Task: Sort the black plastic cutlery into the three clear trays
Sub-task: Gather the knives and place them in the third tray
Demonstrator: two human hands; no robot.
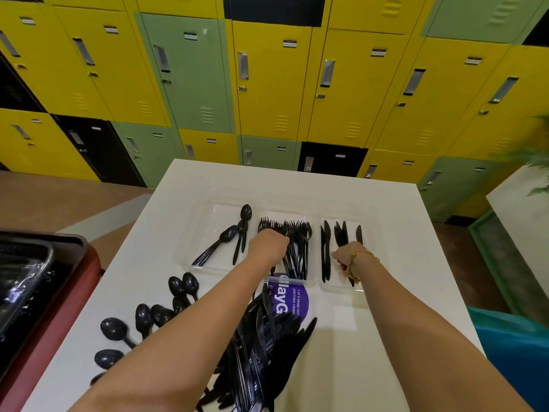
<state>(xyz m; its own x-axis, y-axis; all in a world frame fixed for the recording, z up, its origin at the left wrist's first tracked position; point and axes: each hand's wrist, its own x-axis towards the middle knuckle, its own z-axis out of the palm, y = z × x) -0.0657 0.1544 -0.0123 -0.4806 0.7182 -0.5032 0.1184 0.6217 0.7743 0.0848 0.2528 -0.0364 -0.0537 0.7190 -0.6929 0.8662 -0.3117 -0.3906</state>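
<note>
Three clear trays stand side by side on the white table [371,319]. The left tray [190,248] holds a few black spoons [237,233], the middle tray [309,282] a bundle of black forks [300,239], the right tray [368,281] several black knives [326,248]. My left hand [269,248] is over the middle tray with its fingers curled down among the forks. My right hand [344,258], with a gold bracelet on the wrist, is over the right tray and grips a black knife [351,281]. A loose pile of black cutlery [261,352] and scattered spoons [142,319] lie near me.
A purple round sticker [292,301] sits on the table between pile and trays. A red-brown cart with black trays [26,286] stands at the left. Yellow, green and black lockers [267,84] fill the wall behind. A teal object [511,346] is at the right.
</note>
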